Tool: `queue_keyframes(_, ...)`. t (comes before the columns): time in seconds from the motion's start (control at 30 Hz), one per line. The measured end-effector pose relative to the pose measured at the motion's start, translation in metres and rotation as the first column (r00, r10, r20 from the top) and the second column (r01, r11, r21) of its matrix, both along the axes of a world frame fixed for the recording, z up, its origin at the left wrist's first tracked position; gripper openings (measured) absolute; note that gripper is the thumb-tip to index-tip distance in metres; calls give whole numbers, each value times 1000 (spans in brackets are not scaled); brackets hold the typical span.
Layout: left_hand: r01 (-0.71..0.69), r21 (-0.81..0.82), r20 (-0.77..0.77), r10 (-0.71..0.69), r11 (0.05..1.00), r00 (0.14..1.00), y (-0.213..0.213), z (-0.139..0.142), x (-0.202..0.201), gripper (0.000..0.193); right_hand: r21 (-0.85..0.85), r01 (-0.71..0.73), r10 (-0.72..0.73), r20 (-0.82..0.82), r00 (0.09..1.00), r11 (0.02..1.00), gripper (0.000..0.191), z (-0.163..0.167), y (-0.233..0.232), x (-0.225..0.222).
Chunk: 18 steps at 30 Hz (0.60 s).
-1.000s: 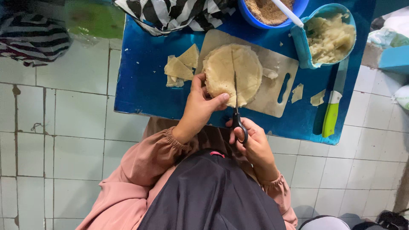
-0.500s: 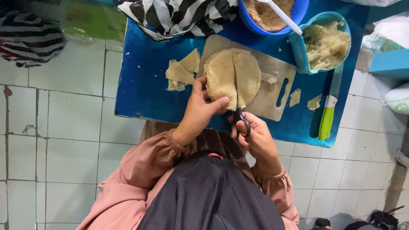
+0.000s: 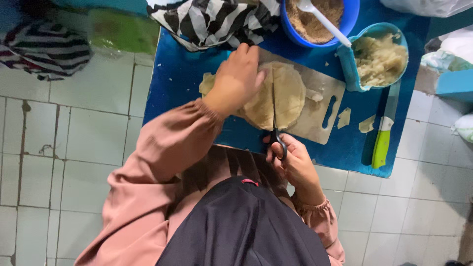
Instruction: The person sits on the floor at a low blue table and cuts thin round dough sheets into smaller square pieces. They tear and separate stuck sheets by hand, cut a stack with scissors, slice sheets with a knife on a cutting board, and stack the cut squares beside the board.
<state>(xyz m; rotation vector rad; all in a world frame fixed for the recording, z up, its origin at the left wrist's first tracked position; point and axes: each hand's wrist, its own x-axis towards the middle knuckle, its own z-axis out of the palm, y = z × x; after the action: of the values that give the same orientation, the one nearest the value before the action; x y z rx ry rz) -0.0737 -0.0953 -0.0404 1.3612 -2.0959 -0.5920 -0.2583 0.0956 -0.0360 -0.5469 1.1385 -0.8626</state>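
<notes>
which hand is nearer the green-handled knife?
Right. The right hand holds the scissors at the near edge of the cutting board, just left of the green-handled knife. The left hand presses the round dough sheet, farther left.

Round flat dough sheet (image 3: pixel 283 96): left part covered by the left hand (image 3: pixel 236 81). Scissors (image 3: pixel 277 139): handles wrapped by the right hand (image 3: pixel 294 162), blade tips too thin to trace. Blue bowl (image 3: pixel 345 24) of brown crumbs: cut off by the top edge. Striped cloth (image 3: pixel 212 19): cut off at the top. Offcuts (image 3: pixel 206 83) beside the left hand: mostly hidden. Upper left corner: blurred, contents unclear.
</notes>
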Motion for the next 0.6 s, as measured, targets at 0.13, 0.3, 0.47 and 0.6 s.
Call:
queue_keyframes(0.13,84,318,195,-152,944,969,-36,-9,-16,46,-4,12,-12,16,1000,1000,32,1,0,1)
queue_keyframes(0.3,285,343,114,-340,895,933,-45,-10,-15,36,-25,7,-6,49,999,1000,34,3,1,3)
queue_keyframes(0.47,319,295,-266,-244,901,933,-31,-30,-18,39,-36,13,-11,58,998,999,35,4,4,4)
queue_keyframes(0.6,278,369,-376,-131,887,917,-34,-41,-17,45,-84,13,-3,109,994,996,36,3,6,3)
